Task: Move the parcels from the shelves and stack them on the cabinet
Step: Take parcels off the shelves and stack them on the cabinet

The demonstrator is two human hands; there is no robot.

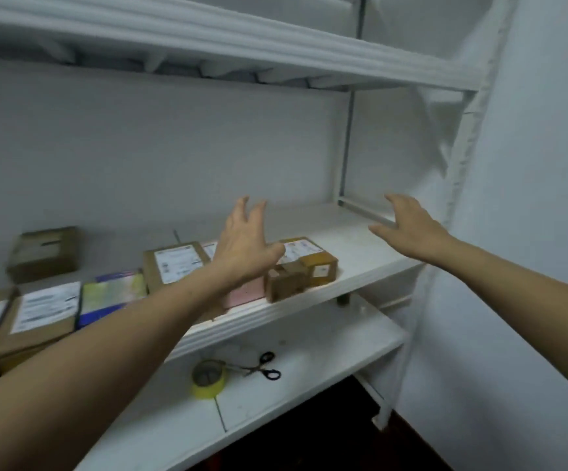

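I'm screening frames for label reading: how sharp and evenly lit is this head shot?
Head view: motion blur, so the parcel labels are unreadable and the left hand and right hand look smeared; the wide-angle lens bows the top shelf; light is dim and bluish, brightest along the middle shelf.

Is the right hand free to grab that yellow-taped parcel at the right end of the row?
Probably yes. The right hand is open, holds nothing, and hovers over the bare shelf just right of the yellow-taped parcel. Nothing lies between them.
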